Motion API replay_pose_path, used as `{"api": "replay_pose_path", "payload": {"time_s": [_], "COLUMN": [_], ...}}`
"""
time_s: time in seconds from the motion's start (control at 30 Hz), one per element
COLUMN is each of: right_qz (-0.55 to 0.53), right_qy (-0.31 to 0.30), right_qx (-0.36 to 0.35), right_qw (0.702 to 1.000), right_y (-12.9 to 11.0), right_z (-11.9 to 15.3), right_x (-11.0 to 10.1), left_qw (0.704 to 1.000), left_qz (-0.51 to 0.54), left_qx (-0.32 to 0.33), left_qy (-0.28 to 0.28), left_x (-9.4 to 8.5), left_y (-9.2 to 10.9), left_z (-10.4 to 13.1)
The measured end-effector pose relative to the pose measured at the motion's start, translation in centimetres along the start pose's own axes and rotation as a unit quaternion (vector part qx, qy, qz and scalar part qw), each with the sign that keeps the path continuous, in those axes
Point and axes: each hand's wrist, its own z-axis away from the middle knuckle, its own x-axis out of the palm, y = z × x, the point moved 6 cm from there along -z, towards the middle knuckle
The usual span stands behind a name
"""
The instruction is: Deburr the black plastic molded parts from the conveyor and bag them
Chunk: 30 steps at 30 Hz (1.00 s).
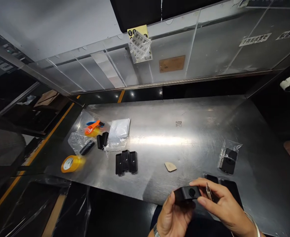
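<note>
Near the table's front edge, my left hand grips a black plastic housing from below and the left side. A round dark hole shows in the housing's face. My right hand is closed, its thumb and fingertips at the right end of the housing. A slim metal tool sticks up between its fingers; its exact kind cannot be made out. Partly behind that hand lie black plastic pieces. A similar black part in a clear bag lies farther back on the right.
A tan wedge-shaped piece lies mid-table. Several black trays stand left of it. Farther left are clear plastic bags, an orange tool and a yellow tape roll. A clear panel with labels crosses the back.
</note>
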Motion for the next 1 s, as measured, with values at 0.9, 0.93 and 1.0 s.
{"api": "replay_pose_path", "payload": {"time_s": [0.9, 0.93, 1.0], "right_qz": [-0.222, -0.209, -0.188], "right_qy": [-0.006, -0.003, -0.012], "right_qx": [0.146, 0.137, 0.130], "right_qw": [0.964, 0.968, 0.973], "right_y": [0.3, 0.2, 0.2], "right_z": [0.8, 0.8, 0.7], "right_x": [2.2, 2.0, 1.9], "left_qw": [0.947, 0.947, 0.948], "left_qz": [-0.292, -0.297, -0.305], "left_qx": [-0.022, -0.018, -0.007], "left_qy": [-0.133, -0.119, -0.092], "left_x": [3.3, 3.1, 2.8], "left_y": [0.1, 0.0, 0.1], "left_z": [1.8, 2.0, 2.3]}}
